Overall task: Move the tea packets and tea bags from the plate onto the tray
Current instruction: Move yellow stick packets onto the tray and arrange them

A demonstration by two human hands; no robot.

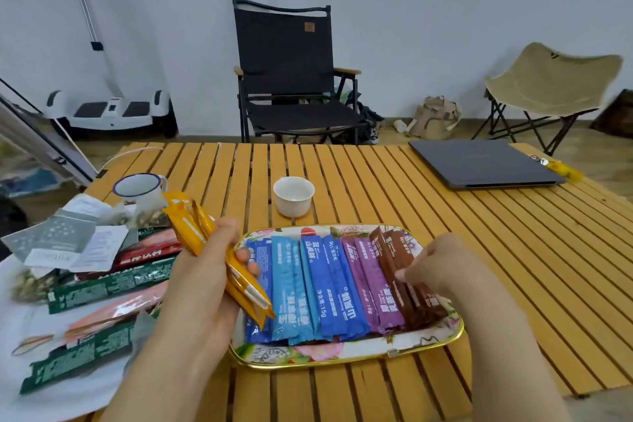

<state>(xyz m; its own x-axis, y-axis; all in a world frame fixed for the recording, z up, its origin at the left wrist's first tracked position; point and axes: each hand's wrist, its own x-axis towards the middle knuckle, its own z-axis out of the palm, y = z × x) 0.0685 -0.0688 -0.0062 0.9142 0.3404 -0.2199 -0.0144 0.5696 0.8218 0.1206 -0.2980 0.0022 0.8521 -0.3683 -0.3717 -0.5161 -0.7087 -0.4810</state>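
The left hand (205, 271) grips a bunch of orange packets (219, 260) above the left edge of the floral tray (342, 355), while the right hand (442, 271) rests curled fingertips on the brown packets (404, 271); whether it pinches one I cannot tell. Blue, purple and brown sticks already line the tray. On the white plate (68, 387) to the left, green, red and pink packets and several tea bags (51, 240) remain, so roughly half looks done.
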